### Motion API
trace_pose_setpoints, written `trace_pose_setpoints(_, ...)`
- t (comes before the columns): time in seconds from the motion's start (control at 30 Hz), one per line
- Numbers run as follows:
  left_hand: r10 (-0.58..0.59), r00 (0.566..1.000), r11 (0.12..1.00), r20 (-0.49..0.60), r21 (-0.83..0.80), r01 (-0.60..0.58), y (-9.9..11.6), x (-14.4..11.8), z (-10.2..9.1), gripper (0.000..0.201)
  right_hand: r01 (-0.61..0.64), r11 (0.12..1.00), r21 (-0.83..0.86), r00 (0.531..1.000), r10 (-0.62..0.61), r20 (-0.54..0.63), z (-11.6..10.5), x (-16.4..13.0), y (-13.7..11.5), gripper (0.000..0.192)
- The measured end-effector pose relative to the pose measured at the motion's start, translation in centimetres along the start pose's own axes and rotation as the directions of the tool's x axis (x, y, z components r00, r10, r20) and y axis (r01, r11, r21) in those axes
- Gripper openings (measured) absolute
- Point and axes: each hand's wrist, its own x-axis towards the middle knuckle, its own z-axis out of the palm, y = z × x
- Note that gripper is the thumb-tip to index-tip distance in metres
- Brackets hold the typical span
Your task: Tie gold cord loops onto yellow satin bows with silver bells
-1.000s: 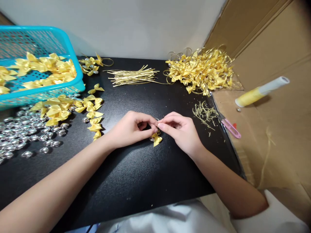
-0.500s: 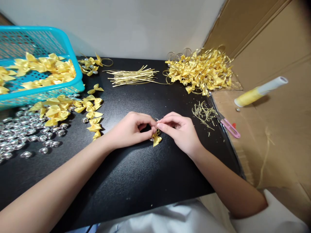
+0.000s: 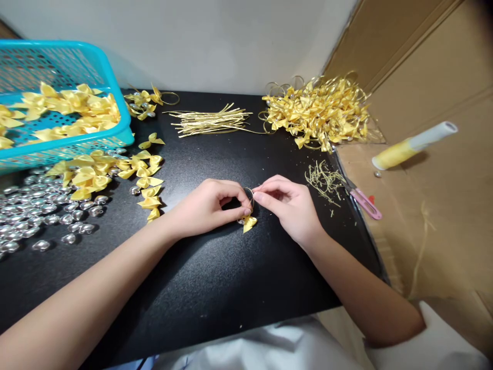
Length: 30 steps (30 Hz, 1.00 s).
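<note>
Between thumb and fingers my left hand (image 3: 215, 205) pinches a looped gold cord (image 3: 251, 194) just above a yellow ribbon bow (image 3: 249, 223). A small silver bead (image 3: 241, 221) shows beside the bow, partly under the fingertips. My right hand (image 3: 287, 203) is closed in a pinch at the right side of the loop, its fingertips on or very near the cord. Whether the right fingers grip the cord's end is too small to see. Both hands rest low over the black table (image 3: 200, 288).
Left: a turquoise basket (image 3: 129, 118) of yellow bows, loose bows (image 3: 90, 177) and many silver beads (image 3: 38, 210). Behind: gold cord lengths (image 3: 210, 122) and a heap of finished-looking bow loops (image 3: 319, 113). Right: cord scraps (image 3: 323, 182), pink-handled scissors (image 3: 365, 203), a yellow-and-white roll (image 3: 414, 146).
My right fingertips have drawn slightly to the right, away from the left ones. More of the cord loop now shows between the hands. The left hand still pinches it.
</note>
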Motion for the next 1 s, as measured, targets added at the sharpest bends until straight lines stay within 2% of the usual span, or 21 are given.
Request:
trace_pose_setpoints(0.33, -0.046, 0.999, 0.998, 0.012, 0.046, 0.046, 0.27, -0.04, 0.07, 0.009, -0.002, 1.000, -0.011, 1.000, 0.002, -0.019, -0.18, 0.16, 0.09, 0.004)
trace_pose_setpoints(0.63, -0.022, 0.999, 0.997, 0.041, 0.070, 0.020, 0.46, -0.30, -0.11, 0.008, -0.001, 1.000, -0.017, 1.000, 0.001, -0.029, -0.25, 0.23, 0.11, 0.004)
trace_pose_setpoints(0.8, -0.035, 0.999, 0.999, 0.040, 0.028, 0.033, 0.38, -0.29, -0.24, 0.015, -0.008, 1.000, -0.018, 1.000, 0.007, -0.015, -0.22, 0.20, 0.15, 0.005)
trace_pose_setpoints(1.0, 0.018, 0.999, 1.000, 0.035, -0.001, -0.018, 0.24, -0.08, -0.20, 0.014, 0.010, 1.000, -0.001, 1.000, -0.010, -0.003, -0.18, 0.16, -0.05, 0.002)
